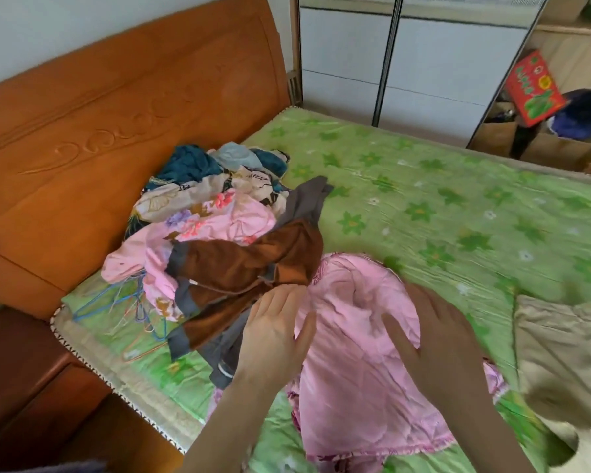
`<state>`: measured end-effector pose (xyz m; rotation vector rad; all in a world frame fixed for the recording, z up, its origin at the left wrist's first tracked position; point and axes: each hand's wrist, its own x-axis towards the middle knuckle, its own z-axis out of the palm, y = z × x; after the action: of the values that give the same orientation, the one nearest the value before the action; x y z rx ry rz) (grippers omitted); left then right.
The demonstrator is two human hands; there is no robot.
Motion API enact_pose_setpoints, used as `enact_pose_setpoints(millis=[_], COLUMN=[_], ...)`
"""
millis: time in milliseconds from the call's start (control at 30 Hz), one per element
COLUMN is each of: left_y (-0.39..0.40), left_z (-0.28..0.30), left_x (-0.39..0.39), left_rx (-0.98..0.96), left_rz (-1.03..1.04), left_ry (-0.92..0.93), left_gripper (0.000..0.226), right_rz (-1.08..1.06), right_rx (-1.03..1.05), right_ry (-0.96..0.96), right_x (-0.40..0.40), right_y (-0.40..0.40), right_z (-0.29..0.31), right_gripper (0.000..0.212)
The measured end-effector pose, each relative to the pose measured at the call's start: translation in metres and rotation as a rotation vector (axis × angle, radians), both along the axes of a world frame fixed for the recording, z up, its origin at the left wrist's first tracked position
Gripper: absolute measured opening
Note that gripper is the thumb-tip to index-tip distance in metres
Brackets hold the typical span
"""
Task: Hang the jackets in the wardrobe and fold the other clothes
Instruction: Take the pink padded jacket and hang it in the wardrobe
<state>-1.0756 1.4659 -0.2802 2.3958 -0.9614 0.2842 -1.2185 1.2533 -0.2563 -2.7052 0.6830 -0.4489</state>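
Pink garment [348,363] lies spread flat on the green flowered bed cover [458,206], near the front edge of the bed, and both hands rest on it. The left hand [273,332] lies palm down on the garment's left edge with fingers straight and relaxed, grasping nothing, its fingertips just beside the brown jacket [253,268]. The right hand [437,332] lies flat on the right side of the same cloth, fingers extended and spread, also grasping nothing.

To the left of the hands, the brown jacket with grey cuffs and trim drapes over the front of a pile of clothes [212,199], which holds pink flowered pieces, a cream printed piece and teal fabric at the back. Thin wire hangers [123,302] in blue and other colours lie on the cover at the left foot of the pile. A beige garment [560,356] lies on the bed to the right of the right hand. Behind the pile stands the orange wooden headboard [116,114]. Beyond the bed's far side stands the wardrobe [423,56] with pale sliding doors; its right end is open, showing a red box [533,87].
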Motion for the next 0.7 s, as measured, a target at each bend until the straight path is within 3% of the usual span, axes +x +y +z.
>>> enact_pose_setpoints(millis=[267, 700], left_y=[-0.071, -0.175], left_z=[-0.083, -0.273], left_x=[0.103, 0.231], left_rx=[0.029, 0.172], left_rz=[-0.052, -0.178], left_ry=[0.057, 0.112], left_gripper=[0.043, 0.046], right_rz=[0.011, 0.08], right_rx=[-0.025, -0.057], right_ry=[0.024, 0.184], right_x=[0.102, 0.236], right_y=[-0.06, -0.14], right_z=[-0.065, -0.259], right_gripper=[0.062, 0.06])
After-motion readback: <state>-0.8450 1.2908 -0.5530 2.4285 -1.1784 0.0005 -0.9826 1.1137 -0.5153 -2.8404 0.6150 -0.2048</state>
